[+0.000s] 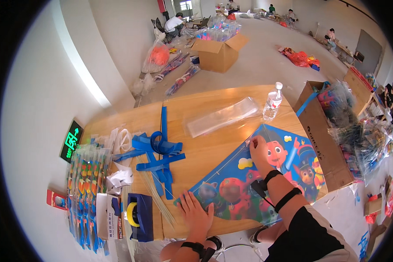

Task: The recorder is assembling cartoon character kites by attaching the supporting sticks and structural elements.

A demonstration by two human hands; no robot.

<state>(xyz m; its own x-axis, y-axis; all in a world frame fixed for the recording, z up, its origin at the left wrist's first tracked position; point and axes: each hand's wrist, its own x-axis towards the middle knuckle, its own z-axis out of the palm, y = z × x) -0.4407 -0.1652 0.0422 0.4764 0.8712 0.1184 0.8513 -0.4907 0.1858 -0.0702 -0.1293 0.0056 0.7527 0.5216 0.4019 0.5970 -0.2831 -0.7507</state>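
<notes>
A blue printed kite [231, 174] with cartoon figures lies spread over the right half of the wooden table. Across its left corner rests my left hand [195, 215], flat with the fingers stretched out. My right hand [259, 150] is closed at the kite's upper edge, its fingertips bent down and pressed together; what they pinch is hidden. A thin pale rod [218, 172] runs along that upper left edge between the hands. Dark straps circle both my wrists, and a small black device sits by the right one.
Left on the table are blue strips [161, 148], thin pale rods [155, 196], a tape dispenser [139, 217], a small box [108, 216] and bagged kites [87, 187]. Beyond the kite lie clear plastic sleeves [225, 118] and a water bottle [273, 102]. A tall carton [325, 139] stands right.
</notes>
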